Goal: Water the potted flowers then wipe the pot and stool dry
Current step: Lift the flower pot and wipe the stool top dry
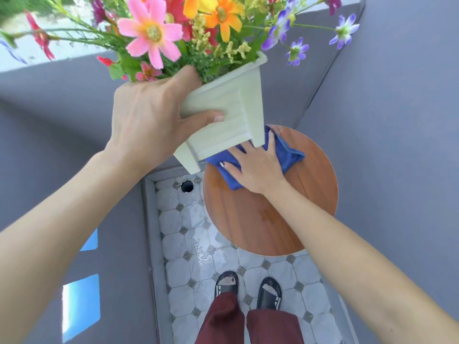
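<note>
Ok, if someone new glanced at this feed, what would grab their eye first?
The bright flowers at top, in a pale pot that the left hand holds tilted in the air. Below it, the right hand presses a blue cloth on the round wooden stool.

One square pale pot (228, 112) is seen at twelve o'clock, gripped by one left hand (149, 117). One large pink flower (150, 29) is counted in it, along with two orange blooms (221, 14) and at least four purple-and-white blooms (345, 29) toward one and two o'clock; the red ones are too crowded to be counted. One round wooden stool (273, 219) is seen at the centre, and one blue cloth (285, 152) is pressed on it under one right hand (258, 167). Two black sandals (269, 292) are counted at six o'clock on the tiled floor (183, 244), where one drain hole (187, 186) is seen. Two blue openings (80, 306) are seen at eight o'clock.
</note>
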